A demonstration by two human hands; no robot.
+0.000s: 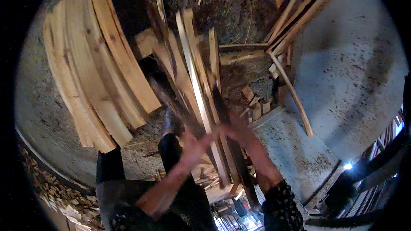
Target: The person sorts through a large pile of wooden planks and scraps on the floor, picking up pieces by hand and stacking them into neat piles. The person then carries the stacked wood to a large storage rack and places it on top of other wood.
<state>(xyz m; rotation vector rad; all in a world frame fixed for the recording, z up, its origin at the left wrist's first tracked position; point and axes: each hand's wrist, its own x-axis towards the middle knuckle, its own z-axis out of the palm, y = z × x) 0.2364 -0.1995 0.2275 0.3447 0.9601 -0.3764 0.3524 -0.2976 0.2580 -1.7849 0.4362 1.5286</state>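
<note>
A loose bundle of long, narrow wooden strips [195,77] stands out in front of me, pale and dark pieces mixed, its lower ends near my body. Around its lower part my left hand [195,147] is closed from the left side. My right hand [237,130] grips the same strips from the right, its fingers reaching across toward the left hand. Both hands are blurred, so single fingers are hard to make out. One bright pale strip runs down the middle of the bundle, past the hands.
Wide wooden boards [92,68] lie side by side at left. Long slats [299,15] lean at the upper right, with a thin stick [293,94] below them. Short wood offcuts [257,107] lie near a grey panel [295,149]. Many wood scraps [60,188] are heaped at lower left.
</note>
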